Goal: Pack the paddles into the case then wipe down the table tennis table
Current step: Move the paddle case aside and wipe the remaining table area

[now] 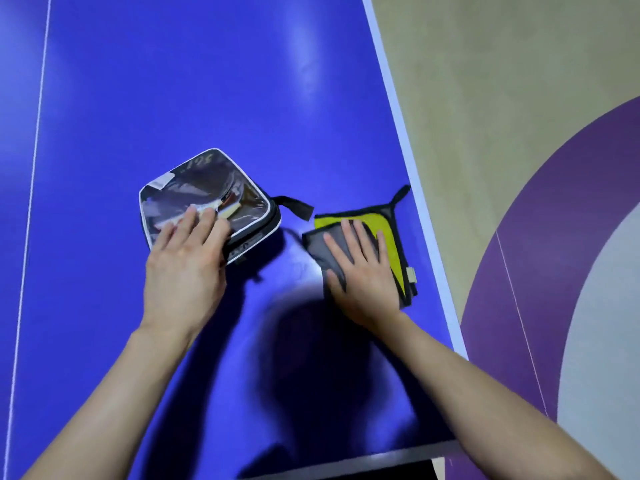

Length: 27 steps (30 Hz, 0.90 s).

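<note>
Near the right edge of the blue table (173, 81), the person's right grip (360, 271) lies flat and open, fingers spread, pressing on a folded grey and yellow cloth (391, 233). Just beside the cloth, further from that edge, the black case (204, 178) lies clear face up with paddles (228, 206) showing through, and the left grip (187, 261) rests on it open, fingers straight.
</note>
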### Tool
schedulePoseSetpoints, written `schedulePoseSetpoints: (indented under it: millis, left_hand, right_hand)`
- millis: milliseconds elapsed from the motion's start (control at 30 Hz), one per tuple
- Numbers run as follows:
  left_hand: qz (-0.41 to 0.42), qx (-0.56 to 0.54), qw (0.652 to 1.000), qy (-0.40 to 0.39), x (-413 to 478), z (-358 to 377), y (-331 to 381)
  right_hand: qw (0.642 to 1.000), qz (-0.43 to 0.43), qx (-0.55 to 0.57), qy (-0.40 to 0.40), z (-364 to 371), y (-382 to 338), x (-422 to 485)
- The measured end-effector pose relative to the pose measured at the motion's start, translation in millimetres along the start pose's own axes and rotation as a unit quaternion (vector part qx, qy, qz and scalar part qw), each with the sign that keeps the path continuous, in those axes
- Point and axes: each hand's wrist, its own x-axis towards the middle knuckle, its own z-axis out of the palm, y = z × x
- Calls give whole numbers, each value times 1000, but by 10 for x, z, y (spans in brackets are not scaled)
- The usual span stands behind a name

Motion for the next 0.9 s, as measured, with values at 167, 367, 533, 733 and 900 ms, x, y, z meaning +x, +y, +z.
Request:
schedulePoseSetpoints:
  millis: [167, 367, 533, 733, 900]
  left_hand:
    - [-2, -9, 1000, -11, -63, 89, 11]
    - [-7, -40, 995, 95, -269, -44, -206]
    - [-94, -158, 969, 164, -713, -320, -62]
    - [-316, -294, 858, 278, -1452, -424, 523]
    - [-471, -386, 694, 385, -2070, -359, 1187]
  right_hand:
    - [999, -33, -29, -21, -83, 635, -186]
    - [991, 134, -12, -14, 8, 649, 1122]
    - [999, 31, -10, -1, 20, 391, 445]
    - [989, -142, -9, -30, 4, 343, -1112]
    - [978, -200, -42, -41, -27, 710, -1491]
